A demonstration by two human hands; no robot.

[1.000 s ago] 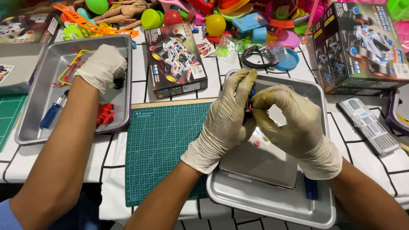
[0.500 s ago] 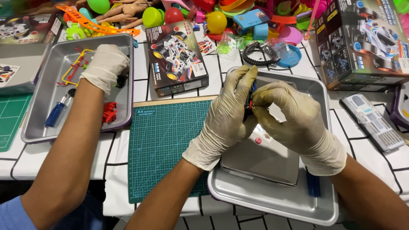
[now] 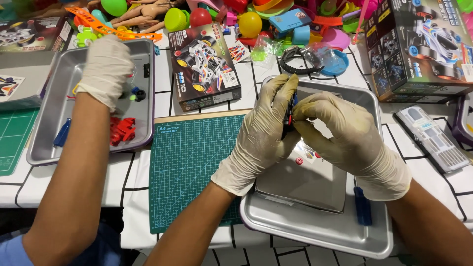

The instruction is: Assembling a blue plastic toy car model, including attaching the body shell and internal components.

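Observation:
My left hand (image 3: 261,133) and my right hand (image 3: 345,135), both in pale gloves, are pressed together over a metal tray (image 3: 315,236). Between their fingers they pinch a small black toy part with red and blue bits (image 3: 289,114), mostly hidden by the fingers. Under my hands in the tray lie a grey flat sheet with small stickers (image 3: 305,182) and a blue tool (image 3: 363,207).
Another person's gloved hand (image 3: 106,66) reaches into a second metal tray (image 3: 49,128) holding red parts (image 3: 123,130). A green cutting mat (image 3: 192,167) lies between the trays. Toy car boxes (image 3: 204,64) (image 3: 423,44), a clear tool case (image 3: 431,138) and colourful toys (image 3: 246,22) crowd the back.
My hands stay clasped on the small part, with only slight shifts of the fingers. The other person's hand stays in the left tray.

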